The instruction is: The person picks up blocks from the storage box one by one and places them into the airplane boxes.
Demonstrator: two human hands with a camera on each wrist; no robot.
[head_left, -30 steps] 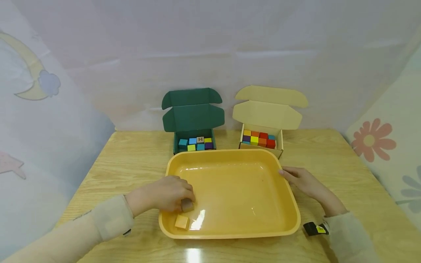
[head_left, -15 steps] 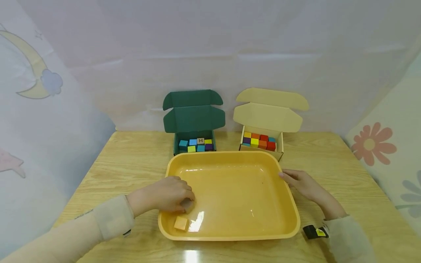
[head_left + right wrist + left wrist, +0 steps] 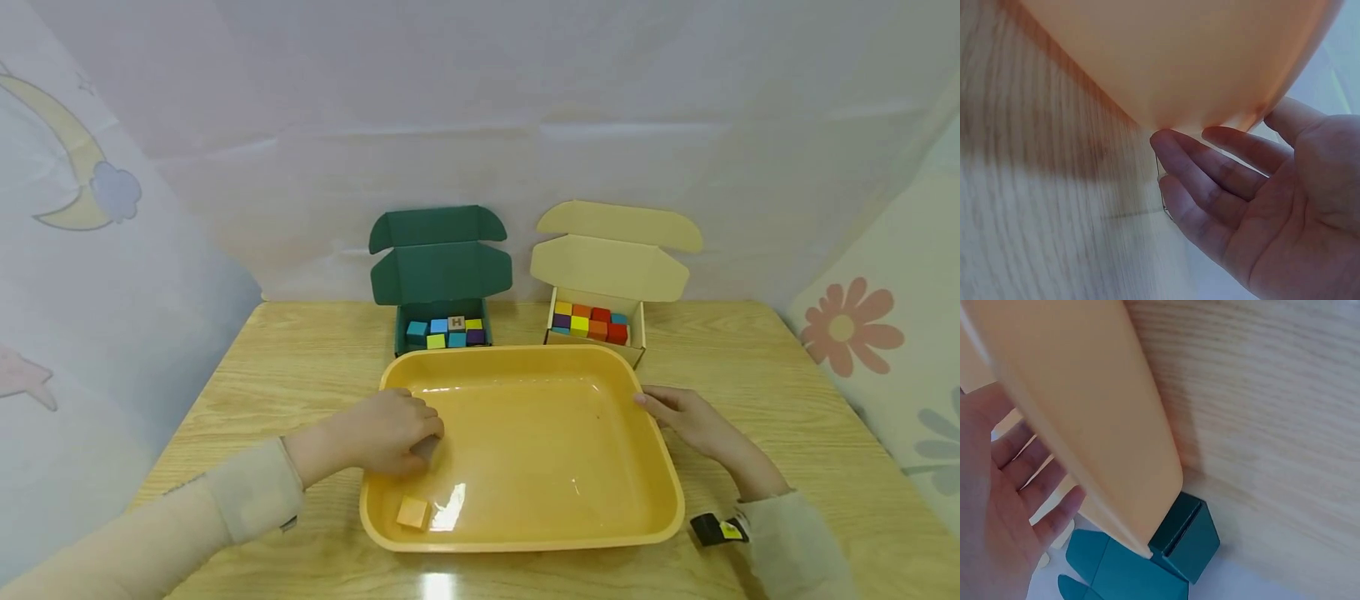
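Note:
Over the left part of a yellow plastic tub (image 3: pixel 540 467), my left hand (image 3: pixel 393 433) pinches a small block (image 3: pixel 426 450) between thumb and fingers. Only a dull brownish face of that block shows; the fingers cover the rest. In the left wrist view the tub's wall hides the fingertips of the left hand (image 3: pixel 1016 469). A light orange cube (image 3: pixel 413 512) lies in the tub's near left corner. On the right, my right hand (image 3: pixel 697 421) grips the tub's side, thumb on the rim. The right wrist view has its fingers (image 3: pixel 1216 162) against the outer wall.
Behind the tub stand a dark green box (image 3: pixel 442 271) and a cream box (image 3: pixel 611 262), lids up, each with several coloured cubes inside. One cube in the green box bears an H. Wood-grain table (image 3: pixel 300 350) surrounds the tub, and a pale cloth (image 3: pixel 480 108) hangs behind.
My left hand has shifted slightly away from me, and the block in its fingers has gone with it, farther from the orange cube. My right hand stays at the tub's rim.

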